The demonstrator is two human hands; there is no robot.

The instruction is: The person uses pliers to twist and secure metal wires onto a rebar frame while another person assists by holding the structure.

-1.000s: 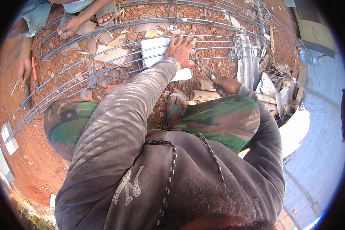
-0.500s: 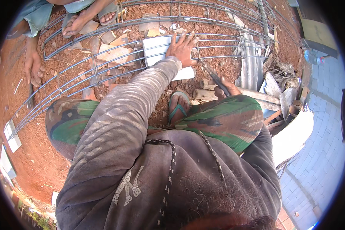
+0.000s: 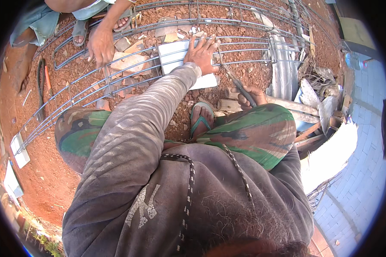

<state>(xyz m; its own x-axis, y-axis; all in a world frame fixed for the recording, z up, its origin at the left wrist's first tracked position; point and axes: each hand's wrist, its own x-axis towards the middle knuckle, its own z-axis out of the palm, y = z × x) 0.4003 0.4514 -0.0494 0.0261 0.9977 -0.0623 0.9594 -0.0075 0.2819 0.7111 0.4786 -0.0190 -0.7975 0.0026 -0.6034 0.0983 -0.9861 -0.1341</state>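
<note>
My left hand [image 3: 201, 55] lies with fingers spread on the thin steel bars of a long rebar cage [image 3: 109, 80], over a white tile [image 3: 169, 53] beneath them. Beside my right knee, my right hand [image 3: 254, 97] is closed round the dark handle of a slim metal tool [image 3: 240, 85]. The tool's tip reaches a cross tie of the cage, just right of my left hand. Its exact kind is not clear, since the fingers cover part of it. My right forearm is hidden behind my raised knee.
A co-worker's hand [image 3: 101, 45] reaches to the cage at upper left; a tool with an orange handle [image 3: 47, 77] lies nearby. Broken tiles [image 3: 131, 62] litter the red soil. Corrugated metal sheet [image 3: 283, 64], bamboo pieces [image 3: 229, 105] and scrap lie to the right, beside pale paving [image 3: 356, 141].
The co-worker's one hand has moved from beside their foot down to the cage; their other hand has shifted left, baring the orange-handled tool. My hands have hardly moved.
</note>
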